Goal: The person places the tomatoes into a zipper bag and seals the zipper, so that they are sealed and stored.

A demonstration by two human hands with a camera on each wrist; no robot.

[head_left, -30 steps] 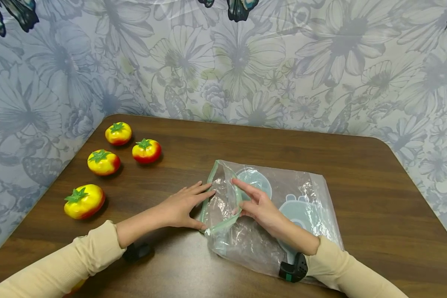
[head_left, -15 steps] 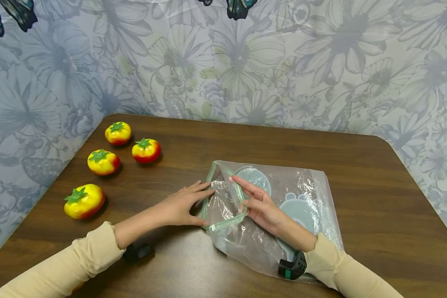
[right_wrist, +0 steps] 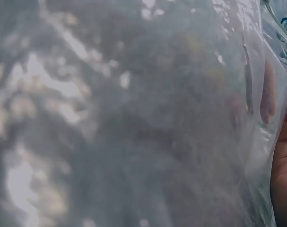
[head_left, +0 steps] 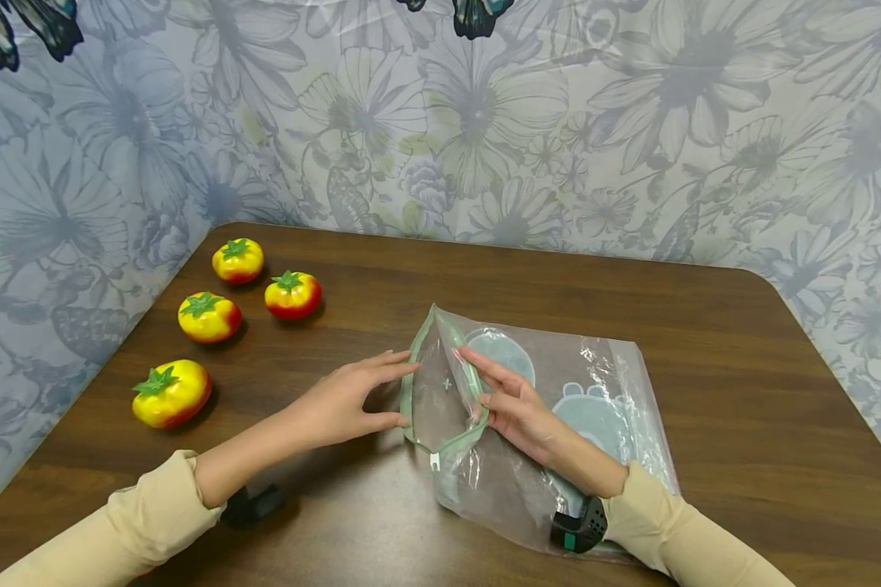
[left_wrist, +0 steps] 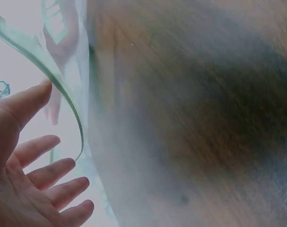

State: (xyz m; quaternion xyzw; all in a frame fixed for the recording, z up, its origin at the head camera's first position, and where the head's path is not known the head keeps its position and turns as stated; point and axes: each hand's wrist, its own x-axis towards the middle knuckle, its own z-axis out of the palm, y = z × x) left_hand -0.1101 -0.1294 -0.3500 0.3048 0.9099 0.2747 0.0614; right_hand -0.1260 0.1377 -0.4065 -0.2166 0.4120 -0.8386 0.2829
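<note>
A clear zip bag (head_left: pixel 514 489) with a green-edged mouth and pale blue cartoon print lies on the table, its mouth gaping to the left. A white slider (head_left: pixel 435 461) sits at the mouth's near corner. My left hand (head_left: pixel 345 403) is at the outer lip, fingers long and spread, fingertips right at the green edge. In the left wrist view its thumb (left_wrist: pixel 34 100) meets that edge. My right hand (head_left: pixel 517 412) holds the opposite lip, index finger stretched along it and thumb lower down. Its other fingers are mostly hidden. The right wrist view is filled mostly by blurred film.
Several glossy yellow-and-red toy fruits with green leaf caps, one of them the nearest fruit (head_left: pixel 172 394), stand on the left of the brown wooden table (head_left: pixel 705 367). Floral cloth (head_left: pixel 484 147) hangs behind the far edge. Black wrist cameras (head_left: pixel 578 526) are strapped under both wrists.
My left hand has drawn slightly left, its thumb lifting with the lip. The bag's mouth gapes wider and its white slider has come into sight. The right hand has hardly moved.
</note>
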